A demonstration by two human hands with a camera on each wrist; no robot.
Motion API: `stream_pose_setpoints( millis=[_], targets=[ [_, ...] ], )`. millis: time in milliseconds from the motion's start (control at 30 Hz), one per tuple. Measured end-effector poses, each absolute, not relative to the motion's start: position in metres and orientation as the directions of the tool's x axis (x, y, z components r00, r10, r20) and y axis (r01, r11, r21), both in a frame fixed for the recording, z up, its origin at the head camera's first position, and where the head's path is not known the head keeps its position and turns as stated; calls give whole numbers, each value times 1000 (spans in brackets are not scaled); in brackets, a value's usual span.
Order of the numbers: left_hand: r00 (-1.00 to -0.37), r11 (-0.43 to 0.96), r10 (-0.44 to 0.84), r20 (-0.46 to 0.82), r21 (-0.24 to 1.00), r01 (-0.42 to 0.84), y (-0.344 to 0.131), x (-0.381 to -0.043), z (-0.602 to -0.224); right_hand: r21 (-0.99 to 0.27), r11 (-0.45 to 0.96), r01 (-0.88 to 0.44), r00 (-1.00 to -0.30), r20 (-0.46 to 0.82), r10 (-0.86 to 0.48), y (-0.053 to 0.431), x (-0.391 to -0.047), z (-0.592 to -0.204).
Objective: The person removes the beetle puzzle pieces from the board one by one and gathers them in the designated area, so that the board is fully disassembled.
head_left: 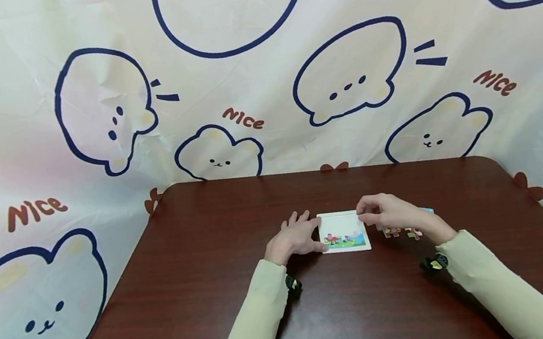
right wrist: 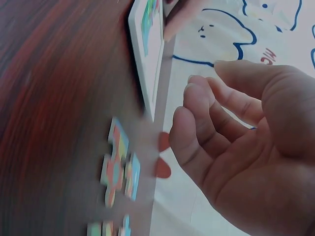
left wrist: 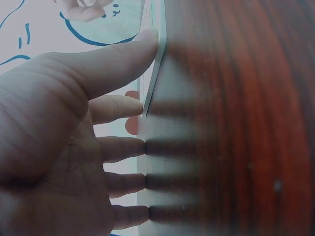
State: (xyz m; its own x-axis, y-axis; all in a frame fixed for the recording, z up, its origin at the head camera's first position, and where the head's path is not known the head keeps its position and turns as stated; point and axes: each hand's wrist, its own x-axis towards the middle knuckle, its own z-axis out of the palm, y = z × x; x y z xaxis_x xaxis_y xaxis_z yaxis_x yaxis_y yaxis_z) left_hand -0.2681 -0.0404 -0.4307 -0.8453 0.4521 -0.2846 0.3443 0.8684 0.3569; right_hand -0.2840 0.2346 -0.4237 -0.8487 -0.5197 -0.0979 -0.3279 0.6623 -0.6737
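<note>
A white-bordered puzzle board [head_left: 341,230] lies on the table, its lower part filled with a colourful picture and its upper part white. My left hand [head_left: 295,237] holds its left side with fingers spread and fairly straight. In the left wrist view the thumb [left wrist: 123,64] touches the board's edge, and the fingertips meet the tabletop. Above the board's right edge is my right hand [head_left: 389,214], its fingers loosely bent. The right wrist view shows a gap between thumb and fingers, with nothing visible in it. Loose jigsaw pieces [right wrist: 114,169] lie below that hand.
More puzzle pieces [head_left: 414,234] lie right of the board, partly hidden by my right hand and forearm. The dark brown table [head_left: 205,293] stretches out around them. A cloth with cartoon bears [head_left: 265,79] hangs behind and beside the table.
</note>
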Motion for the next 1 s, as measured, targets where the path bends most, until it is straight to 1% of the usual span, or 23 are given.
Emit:
stream_pose_setpoints(
  millis=[267, 467, 600, 1000],
  targets=[
    [-850, 877, 439, -289, 341, 337, -39, -271, -430, -659, 665, -353, -830, -107, -547, 211, -286, -424],
    [-855, 881, 433, -285, 336, 333, -39, -271, -430, -641, 651, -407, -801, -93, -592, 196, -287, -426],
    [-852, 879, 437, -287, 336, 338, -39, -270, -429, -618, 656, -432, -780, -109, -616, 188, -286, -428],
    [-850, 880, 438, -292, 334, 339, -39, -268, -429, -600, 670, -437, -756, -159, -636, 175, -287, -435]
  ],
)
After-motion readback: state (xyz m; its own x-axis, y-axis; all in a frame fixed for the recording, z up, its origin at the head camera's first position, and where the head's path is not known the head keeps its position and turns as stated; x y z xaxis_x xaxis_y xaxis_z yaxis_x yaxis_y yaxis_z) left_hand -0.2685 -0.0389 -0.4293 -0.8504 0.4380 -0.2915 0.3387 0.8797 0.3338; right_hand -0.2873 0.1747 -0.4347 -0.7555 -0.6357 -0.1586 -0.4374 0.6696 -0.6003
